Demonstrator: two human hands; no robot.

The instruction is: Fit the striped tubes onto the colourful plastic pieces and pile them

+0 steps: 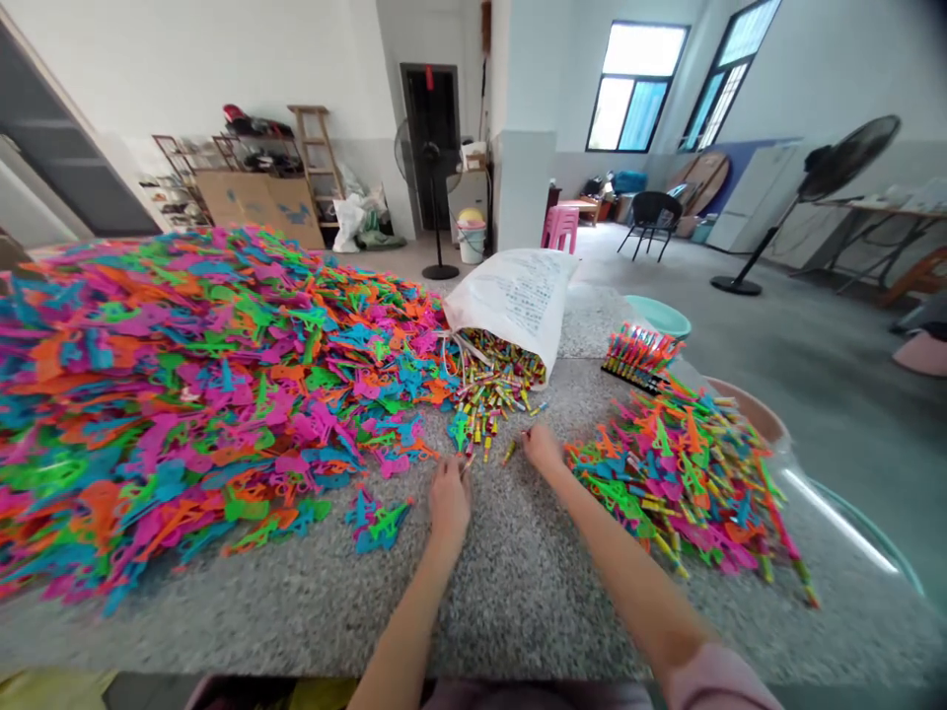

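Firstly, one speckled stone table (510, 592), in a room (326, 59) with two standing fans (430, 151) (850, 163) beyond the white sack (518, 291). Yellow tubes (492, 390): uncountable, spilling from the sack, others hidden inside. Plastic pieces: one heap (222, 394) left of it, cut off; one mixed pile (688, 473) right. Left hand (450, 498), right hand (544, 449): before it, grips indiscernible.

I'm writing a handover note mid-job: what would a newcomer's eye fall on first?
Probably the huge heap of neon plastic pieces on the left of the table. Next comes the white sack near the middle, small yellow pieces at its mouth. Then the smaller multicoloured pile on the right.
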